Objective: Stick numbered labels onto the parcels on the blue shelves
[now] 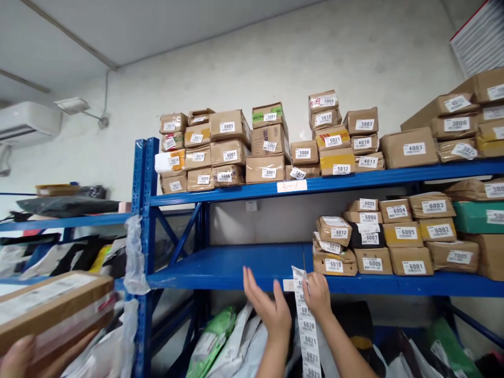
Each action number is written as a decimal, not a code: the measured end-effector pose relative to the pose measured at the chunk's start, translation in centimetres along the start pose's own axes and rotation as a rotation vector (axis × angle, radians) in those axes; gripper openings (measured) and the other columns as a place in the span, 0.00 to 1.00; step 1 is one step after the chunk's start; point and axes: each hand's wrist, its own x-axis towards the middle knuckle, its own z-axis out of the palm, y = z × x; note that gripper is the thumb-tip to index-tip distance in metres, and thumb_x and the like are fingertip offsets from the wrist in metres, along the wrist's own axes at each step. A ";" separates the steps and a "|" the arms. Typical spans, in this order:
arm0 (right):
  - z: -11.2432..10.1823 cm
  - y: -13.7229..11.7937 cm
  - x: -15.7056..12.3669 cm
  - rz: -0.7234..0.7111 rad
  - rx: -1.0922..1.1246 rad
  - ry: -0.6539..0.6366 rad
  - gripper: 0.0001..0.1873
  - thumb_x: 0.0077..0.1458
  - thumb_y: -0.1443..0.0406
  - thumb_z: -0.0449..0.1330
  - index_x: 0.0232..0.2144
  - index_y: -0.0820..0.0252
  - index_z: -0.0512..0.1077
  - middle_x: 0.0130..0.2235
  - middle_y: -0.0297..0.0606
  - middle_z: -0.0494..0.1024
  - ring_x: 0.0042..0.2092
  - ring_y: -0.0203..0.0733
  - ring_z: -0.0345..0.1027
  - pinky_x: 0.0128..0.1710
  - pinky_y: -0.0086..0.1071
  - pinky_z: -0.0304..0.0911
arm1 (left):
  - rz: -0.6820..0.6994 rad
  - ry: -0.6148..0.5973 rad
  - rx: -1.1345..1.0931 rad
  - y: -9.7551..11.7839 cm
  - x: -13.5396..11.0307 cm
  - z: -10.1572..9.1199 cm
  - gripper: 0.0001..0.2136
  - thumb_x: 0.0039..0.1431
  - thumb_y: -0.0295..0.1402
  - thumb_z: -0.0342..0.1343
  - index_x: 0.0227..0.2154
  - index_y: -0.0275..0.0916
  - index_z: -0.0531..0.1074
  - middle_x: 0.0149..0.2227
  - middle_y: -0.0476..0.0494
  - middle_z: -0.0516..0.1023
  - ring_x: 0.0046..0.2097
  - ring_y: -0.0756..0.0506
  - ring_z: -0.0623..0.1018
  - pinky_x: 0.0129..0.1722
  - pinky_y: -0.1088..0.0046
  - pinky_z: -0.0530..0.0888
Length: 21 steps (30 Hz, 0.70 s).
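A left hand point(270, 307), fingers spread, holds nothing before the blue shelf point(248, 260); the right hand point(318, 295) pinches a label strip point(309, 336) there. Boxes point(405, 233) on the shelf already bear numbers; the strip's labels appear unused. Left of it, a co-worker's hand point(18, 354) supports another box point(59, 315).

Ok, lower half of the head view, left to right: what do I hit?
Large brown box → blue post → bright green bag → left hand → label strip → black box → box labelled 7005. Right hand left out: it overlaps the strip.
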 end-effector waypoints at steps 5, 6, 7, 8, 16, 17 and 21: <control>0.4 0.0 0.0 -0.008 0.017 0.081 0.07 0.59 0.70 0.51 0.30 0.59 0.67 0.32 0.42 0.70 0.37 0.46 0.62 0.41 0.41 0.60 | 0.315 0.447 0.355 3.6 16.8 0.6 0.34 0.61 0.42 0.42 0.66 0.32 0.39 0.68 0.33 0.41 0.69 0.41 0.42 0.66 0.54 0.46; 0.5 0.1 0.0 -0.009 0.020 0.091 0.07 0.59 0.70 0.51 0.30 0.59 0.67 0.32 0.42 0.71 0.37 0.46 0.62 0.41 0.42 0.60 | 0.337 0.424 0.459 4.2 20.5 -0.6 0.35 0.60 0.42 0.44 0.65 0.30 0.40 0.68 0.33 0.41 0.69 0.39 0.41 0.66 0.53 0.45; 0.7 0.2 0.0 -0.008 0.022 0.100 0.07 0.59 0.70 0.52 0.30 0.58 0.67 0.32 0.41 0.71 0.36 0.46 0.62 0.41 0.42 0.60 | 0.358 0.406 0.557 4.8 23.9 -2.0 0.36 0.59 0.42 0.45 0.65 0.29 0.41 0.68 0.33 0.40 0.68 0.38 0.41 0.66 0.51 0.43; 0.9 0.3 0.0 -0.006 0.023 0.106 0.06 0.58 0.70 0.52 0.30 0.58 0.67 0.32 0.42 0.71 0.37 0.46 0.63 0.41 0.43 0.60 | 0.383 0.385 0.644 5.3 27.2 -3.4 0.36 0.58 0.43 0.45 0.65 0.29 0.43 0.69 0.34 0.39 0.68 0.37 0.40 0.65 0.50 0.42; 2.9 1.3 -0.2 -0.062 -0.022 0.211 0.03 0.56 0.69 0.55 0.30 0.58 0.67 0.33 0.43 0.75 0.37 0.48 0.66 0.42 0.44 0.61 | 0.357 0.220 0.851 9.0 41.7 -7.6 0.40 0.60 0.50 0.39 0.65 0.22 0.39 0.68 0.29 0.34 0.68 0.32 0.40 0.65 0.50 0.43; 3.1 1.4 -0.3 -0.067 -0.034 0.219 0.03 0.56 0.68 0.55 0.30 0.58 0.67 0.33 0.43 0.75 0.37 0.48 0.67 0.42 0.44 0.61 | 0.345 0.220 0.833 9.1 42.3 -7.4 0.41 0.60 0.50 0.39 0.65 0.21 0.38 0.68 0.28 0.33 0.68 0.32 0.40 0.65 0.51 0.44; 3.4 1.7 -0.4 -0.095 -0.055 0.216 0.04 0.56 0.68 0.54 0.31 0.59 0.68 0.34 0.44 0.76 0.38 0.48 0.68 0.43 0.44 0.61 | 0.343 0.215 0.802 9.1 43.5 -6.8 0.44 0.58 0.54 0.41 0.65 0.21 0.38 0.68 0.27 0.33 0.68 0.32 0.39 0.64 0.50 0.45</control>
